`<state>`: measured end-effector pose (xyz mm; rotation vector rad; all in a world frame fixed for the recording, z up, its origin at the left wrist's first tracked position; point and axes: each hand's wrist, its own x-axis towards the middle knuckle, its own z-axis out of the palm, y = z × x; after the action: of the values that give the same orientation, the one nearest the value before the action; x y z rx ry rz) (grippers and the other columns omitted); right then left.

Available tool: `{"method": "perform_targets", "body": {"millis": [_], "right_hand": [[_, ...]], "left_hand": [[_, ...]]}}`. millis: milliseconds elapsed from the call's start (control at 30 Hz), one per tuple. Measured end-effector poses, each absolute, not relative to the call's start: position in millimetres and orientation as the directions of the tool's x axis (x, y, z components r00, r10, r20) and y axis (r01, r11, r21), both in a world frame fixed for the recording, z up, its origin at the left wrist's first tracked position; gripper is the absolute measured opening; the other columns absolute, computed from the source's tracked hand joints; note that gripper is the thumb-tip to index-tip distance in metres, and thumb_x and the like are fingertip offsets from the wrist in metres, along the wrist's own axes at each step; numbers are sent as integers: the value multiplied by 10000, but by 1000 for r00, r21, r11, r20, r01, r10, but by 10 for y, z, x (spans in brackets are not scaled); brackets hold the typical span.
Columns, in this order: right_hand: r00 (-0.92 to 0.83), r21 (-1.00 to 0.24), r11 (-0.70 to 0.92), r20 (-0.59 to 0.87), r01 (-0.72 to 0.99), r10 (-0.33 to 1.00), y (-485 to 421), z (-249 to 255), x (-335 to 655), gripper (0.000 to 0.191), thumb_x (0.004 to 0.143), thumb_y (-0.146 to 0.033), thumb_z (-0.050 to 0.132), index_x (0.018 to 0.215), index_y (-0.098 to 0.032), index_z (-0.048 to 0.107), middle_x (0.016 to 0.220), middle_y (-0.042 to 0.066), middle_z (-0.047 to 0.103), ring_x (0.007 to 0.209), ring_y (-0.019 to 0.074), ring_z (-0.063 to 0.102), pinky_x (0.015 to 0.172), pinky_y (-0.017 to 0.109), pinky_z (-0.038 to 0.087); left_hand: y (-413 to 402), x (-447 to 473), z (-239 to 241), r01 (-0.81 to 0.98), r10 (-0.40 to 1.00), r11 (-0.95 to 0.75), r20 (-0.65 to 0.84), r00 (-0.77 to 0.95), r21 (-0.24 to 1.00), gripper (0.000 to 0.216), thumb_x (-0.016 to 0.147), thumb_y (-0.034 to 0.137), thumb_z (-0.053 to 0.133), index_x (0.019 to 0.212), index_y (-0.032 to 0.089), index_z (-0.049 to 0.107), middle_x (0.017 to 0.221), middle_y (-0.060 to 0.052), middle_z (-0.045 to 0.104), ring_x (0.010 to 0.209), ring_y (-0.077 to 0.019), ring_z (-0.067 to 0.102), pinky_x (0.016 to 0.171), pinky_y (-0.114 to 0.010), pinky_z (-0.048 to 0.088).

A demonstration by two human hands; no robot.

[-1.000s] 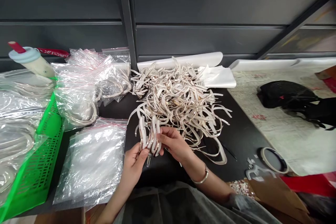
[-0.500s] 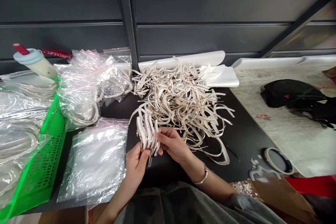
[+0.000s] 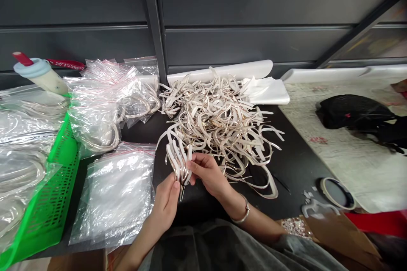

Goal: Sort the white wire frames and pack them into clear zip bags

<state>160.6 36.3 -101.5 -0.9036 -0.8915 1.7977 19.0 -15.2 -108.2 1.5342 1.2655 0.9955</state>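
Near the front edge of the tabletop [image 3: 295,165], the left hand [image 3: 165,201] pinches a fanned bundle of curved bands [image 3: 177,159] at their gathered lower ends, and the right hand [image 3: 206,173] closes its fingertips on the same spot. The bands look thin, light and springy (probably metal under a pale covering), so they may splay or slide; gripping low, where they converge, seems safest. The loose heap [image 3: 219,123] lies just behind.
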Motion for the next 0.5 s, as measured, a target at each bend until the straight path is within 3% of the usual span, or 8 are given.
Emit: {"method": "perform_targets", "body": {"millis": [267, 500], "right_hand": [[-355, -856, -373, -244, -358, 902, 334, -1044, 1623, 294, 693, -396, 717, 651, -126, 610, 515, -33, 558, 380, 47, 487, 382, 156, 393], [-396, -863, -372, -227, -342, 890, 326, -1059, 1593, 303, 703, -409, 702, 646, -122, 622, 517, -29, 562, 363, 45, 474, 354, 152, 349]], "left_hand": [[-140, 147, -1114, 323, 993, 8, -45, 107, 946, 330, 881, 368, 412, 692, 158, 581, 590, 9, 518, 549, -123, 447, 548, -222, 347], [-102, 147, -1069, 249, 988, 69, -101, 118, 966, 263, 833, 359, 503, 740, 149, 631, 630, 1, 568, 587, -126, 471, 564, -211, 369]]}}
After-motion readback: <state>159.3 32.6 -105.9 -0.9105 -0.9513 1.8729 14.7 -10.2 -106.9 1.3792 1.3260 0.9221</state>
